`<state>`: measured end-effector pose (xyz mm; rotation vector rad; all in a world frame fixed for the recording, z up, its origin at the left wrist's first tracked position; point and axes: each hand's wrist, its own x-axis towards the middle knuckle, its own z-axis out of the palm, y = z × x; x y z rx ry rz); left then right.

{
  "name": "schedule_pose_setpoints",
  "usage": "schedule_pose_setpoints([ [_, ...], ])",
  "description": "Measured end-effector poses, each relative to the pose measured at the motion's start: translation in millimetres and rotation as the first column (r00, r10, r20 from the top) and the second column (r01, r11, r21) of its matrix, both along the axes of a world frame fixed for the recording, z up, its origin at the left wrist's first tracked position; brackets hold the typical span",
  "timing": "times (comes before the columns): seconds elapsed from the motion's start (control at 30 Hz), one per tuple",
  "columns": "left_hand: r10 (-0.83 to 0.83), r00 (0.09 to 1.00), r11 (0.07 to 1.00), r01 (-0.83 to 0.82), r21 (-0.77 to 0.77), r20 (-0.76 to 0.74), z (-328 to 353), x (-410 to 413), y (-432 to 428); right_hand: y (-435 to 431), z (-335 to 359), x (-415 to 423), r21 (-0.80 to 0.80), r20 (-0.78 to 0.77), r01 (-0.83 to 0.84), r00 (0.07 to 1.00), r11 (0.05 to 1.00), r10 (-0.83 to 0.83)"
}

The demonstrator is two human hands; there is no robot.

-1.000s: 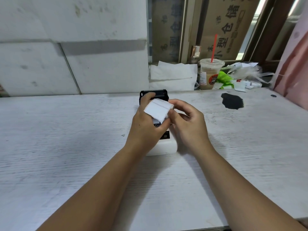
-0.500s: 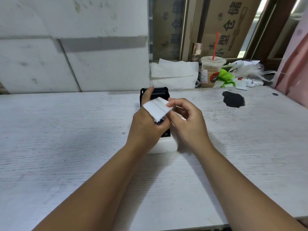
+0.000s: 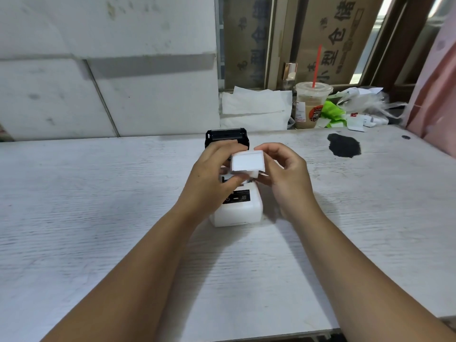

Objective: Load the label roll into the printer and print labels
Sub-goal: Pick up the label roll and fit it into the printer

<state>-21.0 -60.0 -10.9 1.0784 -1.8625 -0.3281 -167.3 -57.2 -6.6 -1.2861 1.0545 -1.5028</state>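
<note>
Both hands, left and right, pinch the label roll between them above the open printer on the table

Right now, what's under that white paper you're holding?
Under the label strip sits the white label printer, its black lid open behind. Both hands cover the roll compartment, so its contents are hidden.

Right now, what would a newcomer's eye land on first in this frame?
Both hands, left and right, meet at the table's middle, pinching a white label roll over a small white printer whose black lid stands open. Next come the iced drink with a red straw at the far edge and a black stain to the right.
</note>
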Motion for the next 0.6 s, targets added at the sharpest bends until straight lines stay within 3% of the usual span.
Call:
schedule_pose_setpoints([
  [0.1,0.036,0.996,0.998,-0.032,-0.048,0.076,0.0,0.9,-1.2,-0.7,-0.6,0.9,0.012,0.003,-0.012,1.0,1.0,0.011],
  [0.4,0.035,0.998,0.998,-0.033,0.05,-0.049,3.3,-0.9,3.5,0.9,-1.5,1.2,0.013,-0.107,-0.064,0.992,0.998,0.065],
  [0.6,-0.013,0.999,0.993,0.017,0.113,-0.037,0.4,3.5,0.7,0.0,-4.7,3.6,0.037,-0.049,-0.03,0.998,0.999,0.032],
])
